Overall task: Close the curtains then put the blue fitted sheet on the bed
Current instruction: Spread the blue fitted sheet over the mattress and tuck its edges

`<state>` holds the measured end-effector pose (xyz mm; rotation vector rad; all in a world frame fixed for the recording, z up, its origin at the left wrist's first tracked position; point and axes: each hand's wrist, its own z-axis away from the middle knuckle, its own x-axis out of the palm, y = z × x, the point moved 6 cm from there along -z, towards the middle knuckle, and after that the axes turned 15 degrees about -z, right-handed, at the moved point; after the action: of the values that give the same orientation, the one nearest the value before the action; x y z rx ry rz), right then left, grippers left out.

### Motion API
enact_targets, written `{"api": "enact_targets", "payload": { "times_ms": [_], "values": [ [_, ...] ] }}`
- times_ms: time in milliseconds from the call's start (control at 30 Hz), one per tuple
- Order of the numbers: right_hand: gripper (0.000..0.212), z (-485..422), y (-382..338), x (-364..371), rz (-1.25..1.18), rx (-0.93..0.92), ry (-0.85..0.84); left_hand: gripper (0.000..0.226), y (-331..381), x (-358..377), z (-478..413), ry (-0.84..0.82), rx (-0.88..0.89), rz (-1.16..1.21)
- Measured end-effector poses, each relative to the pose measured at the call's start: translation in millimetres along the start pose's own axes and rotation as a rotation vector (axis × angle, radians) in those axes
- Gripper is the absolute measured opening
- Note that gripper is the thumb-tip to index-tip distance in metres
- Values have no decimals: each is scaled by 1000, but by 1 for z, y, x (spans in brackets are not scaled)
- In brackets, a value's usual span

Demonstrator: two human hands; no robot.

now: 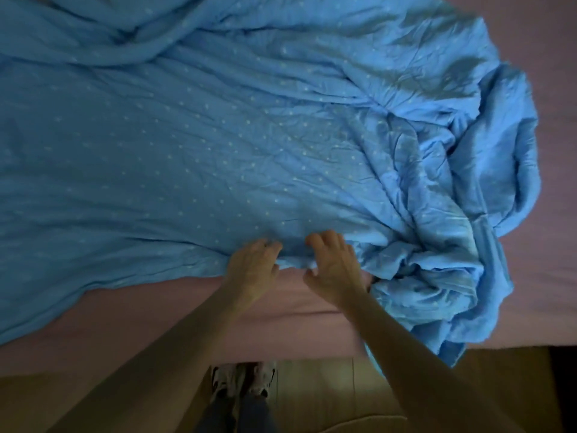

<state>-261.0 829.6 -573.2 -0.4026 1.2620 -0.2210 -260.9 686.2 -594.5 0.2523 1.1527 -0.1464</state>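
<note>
The blue fitted sheet [218, 145], dotted with white, lies spread over the pink bed [162, 314]. It is fairly flat on the left and bunched in a crumpled heap at the right. Its near edge stops short of the bed's front edge. My left hand [253, 267] and my right hand [335, 267] sit side by side on that near edge. Both have their fingers curled onto the fabric and their thumbs at the hem, and the cloth is gathered into a small fold between them. No curtains are in view.
The room is dim. A strip of bare pink mattress cover [559, 170] shows at the far right. Below the bed's front edge lies a wooden floor [312, 395], where my feet in shoes [243, 382] stand close to the bed.
</note>
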Motion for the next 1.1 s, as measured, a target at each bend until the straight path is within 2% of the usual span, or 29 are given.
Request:
{"api": "enact_targets", "payload": {
  "times_ms": [100, 167, 233, 300, 400, 500, 600, 667, 733, 800, 833, 933, 1000, 1100],
  "values": [
    [70, 12, 8, 32, 94, 14, -71, 21, -2, 9, 4, 43, -40, 41],
    [56, 12, 19, 32, 129, 6, 29, 20, 0, 12, 5, 65, -14, 15],
    [30, 7, 20, 29, 169, -1, 151, 20, 3, 16, 9, 82, -3, 4],
    [23, 4, 17, 27, 190, 4, 196, 20, 6, 19, 11, 100, -23, 16],
    [18, 29, 8, 36, 164, -61, 178, 21, 8, 35, 24, 75, -41, 5],
    [12, 80, -9, 53, 225, -155, 113, 23, 13, 59, 65, 28, 58, -66],
    [9, 99, -18, 55, 158, -214, 32, 13, 12, 72, 92, 85, 103, -53],
    [16, 102, -4, 51, 172, -208, 50, 8, 11, 65, 93, 87, 91, -57],
    [37, 105, 14, 38, -8, -130, 74, 35, 23, 56, 87, 108, 97, -67],
    [52, 106, 37, 26, -60, -39, 170, 53, 46, 43, 82, 146, 134, -64],
    [54, 107, 47, 21, -55, -4, 194, 50, 61, 38, 80, 192, 170, -65],
    [45, 105, 75, 9, -18, 82, 273, 20, 98, 35, 74, 267, 245, -65],
    [41, 97, 87, 8, -1, 118, 283, 21, 100, 36, 64, 242, 185, -36],
    [42, 85, 90, 12, 55, 91, 270, 27, 86, 37, 53, 77, 54, 43]
  ]
}}
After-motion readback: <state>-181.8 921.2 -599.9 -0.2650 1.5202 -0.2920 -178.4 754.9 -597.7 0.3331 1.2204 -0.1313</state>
